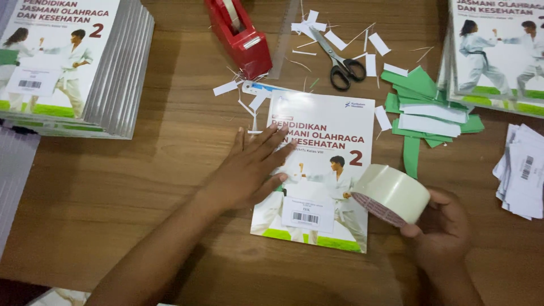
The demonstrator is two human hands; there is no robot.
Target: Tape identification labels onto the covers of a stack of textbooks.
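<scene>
**Book pinned flat, tape roll in the other hand**

Lower right, the right hand [442, 229] grips a roll of clear tape [391, 194], tilted over the book's edge. The left hand [255, 164] lies open, fingers spread on the book [326, 141] mid-frame, looks like it's there to keep it from sliding on the table [141, 181]. Further up: green paper scraps [422, 107], scissors [337, 56], a red tape dispenser [241, 37]. Book stacks [73, 62] sit in both top corners.

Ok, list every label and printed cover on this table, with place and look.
Book: centre, under the left hand; white cover, green base.
Barcode label: white rectangle, low on that cover.
Book stack: top left, same cover, white label.
Second stack: top right.
Loose labels: white pile, right edge.
</scene>
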